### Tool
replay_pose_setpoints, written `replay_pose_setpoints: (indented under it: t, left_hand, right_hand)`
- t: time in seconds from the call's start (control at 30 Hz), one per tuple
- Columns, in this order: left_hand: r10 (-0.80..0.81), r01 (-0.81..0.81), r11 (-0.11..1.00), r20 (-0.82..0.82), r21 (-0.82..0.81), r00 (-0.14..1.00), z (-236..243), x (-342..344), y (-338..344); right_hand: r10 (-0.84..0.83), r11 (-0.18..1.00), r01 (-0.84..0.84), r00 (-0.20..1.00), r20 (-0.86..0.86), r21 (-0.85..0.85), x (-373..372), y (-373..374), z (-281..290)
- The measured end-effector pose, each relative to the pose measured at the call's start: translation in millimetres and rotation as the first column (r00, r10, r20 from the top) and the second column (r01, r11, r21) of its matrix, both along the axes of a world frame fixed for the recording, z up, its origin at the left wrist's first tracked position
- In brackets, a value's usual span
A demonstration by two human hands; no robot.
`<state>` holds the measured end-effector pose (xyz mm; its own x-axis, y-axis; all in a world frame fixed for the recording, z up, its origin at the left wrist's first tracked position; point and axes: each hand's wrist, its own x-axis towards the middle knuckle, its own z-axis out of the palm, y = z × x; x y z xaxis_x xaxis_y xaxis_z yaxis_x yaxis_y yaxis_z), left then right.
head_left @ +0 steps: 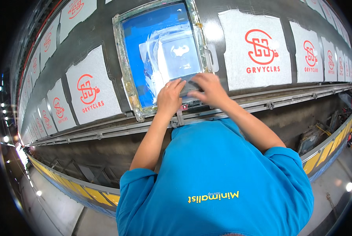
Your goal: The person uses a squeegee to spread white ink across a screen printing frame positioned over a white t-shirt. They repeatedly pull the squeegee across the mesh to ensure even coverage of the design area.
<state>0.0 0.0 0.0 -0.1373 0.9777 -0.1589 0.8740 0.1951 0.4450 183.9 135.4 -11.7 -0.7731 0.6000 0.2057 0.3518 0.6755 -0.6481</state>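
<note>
A printing screen [139, 88] lies on the long dark table, with a worn, paint-stained frame around blue mesh. A pale, glossy film with whitish smears covers much of the mesh. At the screen's near right corner, both hands work at a dark grey flat piece [188, 87]; its kind I cannot make out. My left hand [170, 97] is closed, its fingertips bent down at the piece's left edge. From the right, my right hand [210, 91] grips it, thumb on the near side and fingers on the far side. The fingers partly hide the piece.
White fabric panels with red printed emblems, such as one on the right [258, 49] and one on the left [93, 84], line the table. A metal rail [239, 109] runs along its near edge. A pale handle [211, 58] stands beside the screen's right side.
</note>
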Motion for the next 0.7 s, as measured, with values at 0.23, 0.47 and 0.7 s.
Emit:
replay_pose_setpoints:
  t: [0.23,0.47,0.7]
  left_hand:
    - [-0.111,0.130,0.984,0.159,-0.119,0.981,24.8,14.9,-16.7]
    - [-0.115,0.149,0.961,0.152,-0.233,0.982,58.8,-52.7,96.5]
    - [-0.006,-0.008,0.995,0.144,0.096,0.990,27.2,-63.1,107.4]
  right_hand:
    - [-0.658,0.702,0.631,0.752,0.040,-0.330,-5.3,72.3,-20.4]
    - [-0.716,0.515,0.593,0.694,0.069,-0.619,-21.2,75.4,-54.3]
    - [-0.718,0.572,0.595,0.696,0.006,-0.565,-18.8,68.1,-31.6]
